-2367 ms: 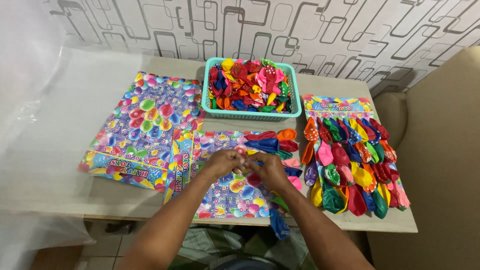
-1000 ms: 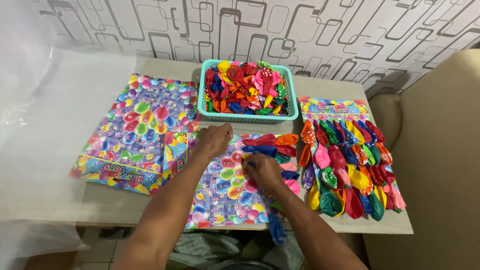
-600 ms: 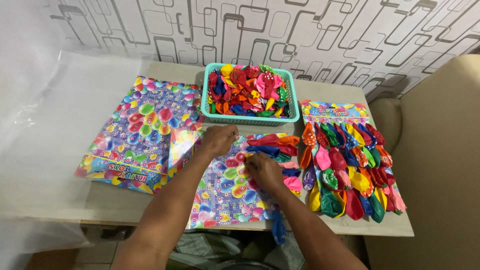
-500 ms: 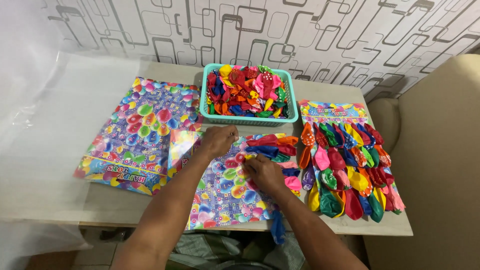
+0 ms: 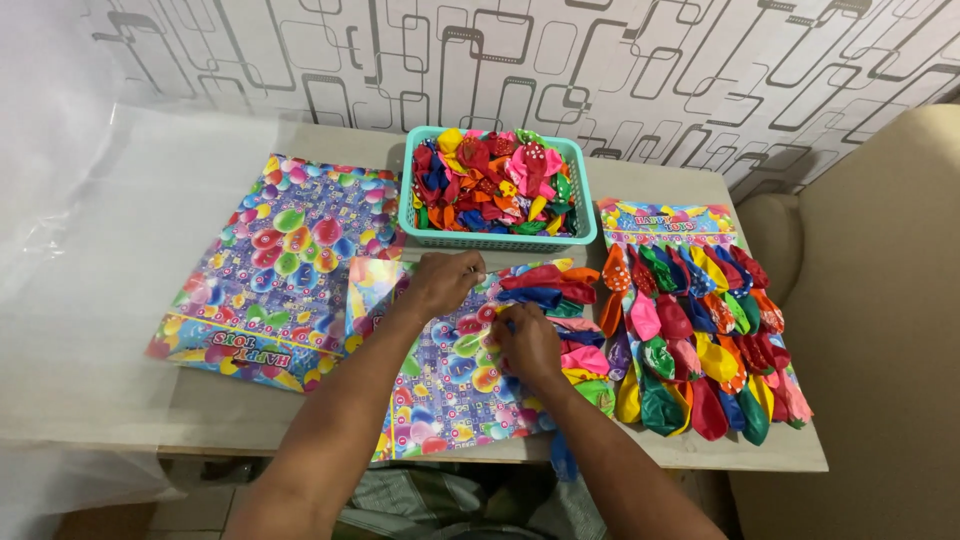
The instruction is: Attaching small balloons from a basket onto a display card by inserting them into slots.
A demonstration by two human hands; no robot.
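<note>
A colourful balloon-print card sheet [image 5: 450, 400] lies in front of me with a column of flat balloons [image 5: 560, 290] fixed along its right side. My left hand [image 5: 440, 283] rests with its fingers closed on the sheet's upper part, next to the top red balloon. My right hand [image 5: 527, 340] presses on the sheet's middle, fingers pinched at a balloon neck beside the column. A teal basket [image 5: 500, 240] full of loose flat balloons stands just beyond.
A stack of empty printed sheets [image 5: 280, 270] lies at the left. A finished sheet covered with balloons [image 5: 700, 330] lies at the right. Clear plastic [image 5: 90, 300] drapes the table's left end. A beige sofa [image 5: 880, 320] stands at the right.
My left hand moved from beside the right hand up to the sheet's top edge. My right hand stayed at the balloon column. The view shifted slightly.
</note>
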